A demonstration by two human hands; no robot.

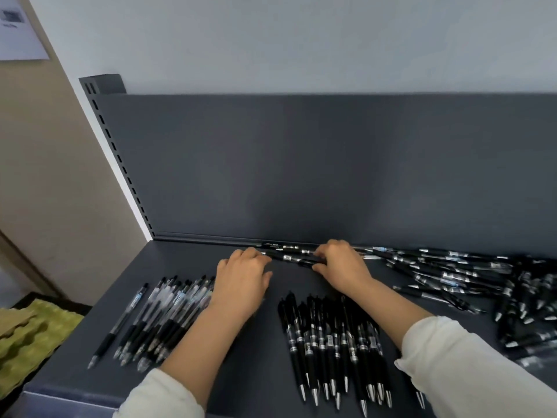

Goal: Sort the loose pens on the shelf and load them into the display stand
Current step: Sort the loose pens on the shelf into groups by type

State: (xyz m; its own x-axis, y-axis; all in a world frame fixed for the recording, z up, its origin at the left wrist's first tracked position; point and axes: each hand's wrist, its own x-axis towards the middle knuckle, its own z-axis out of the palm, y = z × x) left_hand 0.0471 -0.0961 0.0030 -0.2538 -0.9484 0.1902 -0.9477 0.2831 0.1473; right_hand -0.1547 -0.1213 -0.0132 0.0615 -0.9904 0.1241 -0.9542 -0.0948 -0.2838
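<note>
So both hands are working at the back of the dark grey metal shelf (247, 357), right where its flat top is meeting the upright rear panel. A small bunch of black click pens (289, 257) is lying crosswise there, along the shelf's back edge. The right hand (340, 263) is grasping the bunch's right end, fingers curling over the top and thumb tucking in underneath. The left hand (241, 276) is sitting at the other end with bent fingertips touching the pens and the thumb sticking out sideways; honestly can't tell if it's actually gripping or just resting on them. At the shelf's front left, a row of clear-barrelled pens with black rubber grips (162, 324) is lying side by side, tips pointing toward the front edge, partly under the left forearm. At the shelf's front middle, a batch of solid black pens with silver tips (328, 342) is lying the same way, between the two forearms. On the shelf's right side, a messy heap of loose black pens (482, 282) is sprawling in all directions and running out of view. Off the shelf's left end, lower down, a greenish moulded pulp tray (33, 336) is sitting. Both arms are wearing white long sleeves (452, 357).
</note>
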